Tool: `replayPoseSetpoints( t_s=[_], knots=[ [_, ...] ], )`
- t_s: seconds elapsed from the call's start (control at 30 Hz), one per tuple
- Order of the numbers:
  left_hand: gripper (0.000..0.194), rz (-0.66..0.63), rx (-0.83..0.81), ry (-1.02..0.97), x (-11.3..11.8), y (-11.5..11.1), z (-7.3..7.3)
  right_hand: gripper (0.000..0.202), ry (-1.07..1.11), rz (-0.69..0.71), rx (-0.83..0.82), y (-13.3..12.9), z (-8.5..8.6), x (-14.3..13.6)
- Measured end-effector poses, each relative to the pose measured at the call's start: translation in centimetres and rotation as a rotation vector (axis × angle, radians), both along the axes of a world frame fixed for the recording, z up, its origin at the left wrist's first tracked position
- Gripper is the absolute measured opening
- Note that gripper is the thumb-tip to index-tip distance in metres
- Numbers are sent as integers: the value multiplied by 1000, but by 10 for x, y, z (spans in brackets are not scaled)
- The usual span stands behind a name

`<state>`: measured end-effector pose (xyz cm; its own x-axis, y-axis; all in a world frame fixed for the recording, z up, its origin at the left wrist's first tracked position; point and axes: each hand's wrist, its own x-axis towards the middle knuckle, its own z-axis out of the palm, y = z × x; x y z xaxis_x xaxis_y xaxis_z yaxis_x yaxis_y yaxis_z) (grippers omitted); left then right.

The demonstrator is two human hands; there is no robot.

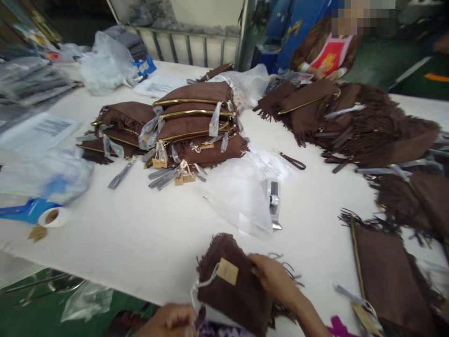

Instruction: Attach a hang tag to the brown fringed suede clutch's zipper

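Observation:
A brown fringed pouch [242, 292] lies tilted at the table's near edge, its tan paper tag [228, 270] hanging on a white string. My right hand [271, 276] grips the pouch along its right side, thumb and fingers closed on the fabric. At the lower left corner of the pouch, my left hand [171, 318] has its fingers curled in a pinch near the white string and the zip end. Exactly what those fingertips hold is partly hidden. Beyond the pouch lie a clear plastic bag [238, 192] and a grey tape dispenser [274, 201].
Stacked brown pouches [196, 121] stand at the back centre, and a heap of fringed pouches [372, 121] fills the right. A dark wrist strap [293, 161] lies between them. A blue tape gun [35, 210] is at the left. Across the table stands a person [326, 51].

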<state>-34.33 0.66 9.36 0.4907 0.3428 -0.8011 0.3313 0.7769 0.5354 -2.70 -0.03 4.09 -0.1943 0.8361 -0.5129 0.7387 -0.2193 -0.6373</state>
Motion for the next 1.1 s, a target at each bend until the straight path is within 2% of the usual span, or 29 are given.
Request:
replayPoseSetpoints(
  t_s=[0.1, 0.2, 0.27, 0.37, 0.47, 0.57, 0.67, 0.77, 0.87, 0.97, 1.1],
  knots=[
    [35, 191, 51, -9, -34, 21, -20, 33, -109, 68, 101, 45, -31, -48],
    [36, 320, 95, 144, -60, 37, -46, 30, -186, 50, 179, 63, -60, -73],
    [41, 362, 80, 220, -72, 41, -59, 29, -201, 13, 232, 62, -77, -78],
    [45, 404, 13, 224, -81, 35, -69, 30, -222, -88, 350, 47, -99, -82],
    [46, 327, -4, 194, -89, 27, -78, 32, -234, -184, 467, 33, -114, -87],
    [53, 226, 19, 169, -96, 19, -96, 31, -194, -239, 525, 28, -123, -88],
    [48, 195, 51, 168, -101, 14, -113, 30, -143, -266, 539, 27, -128, -84],
    [48, 196, 50, 235, -103, 13, -121, 29, -103, -306, 539, 28, -131, -79],
    [51, 177, 109, 273, -110, 9, -123, 29, -90, -332, 548, 28, -133, -78],
    [52, 133, 226, 338, -135, 0, -121, 31, -97, -330, 547, 28, -133, -79],
    [47, 164, 301, 523, -190, -19, -116, 35, -109, -343, 543, 27, -134, -78]
  ],
)
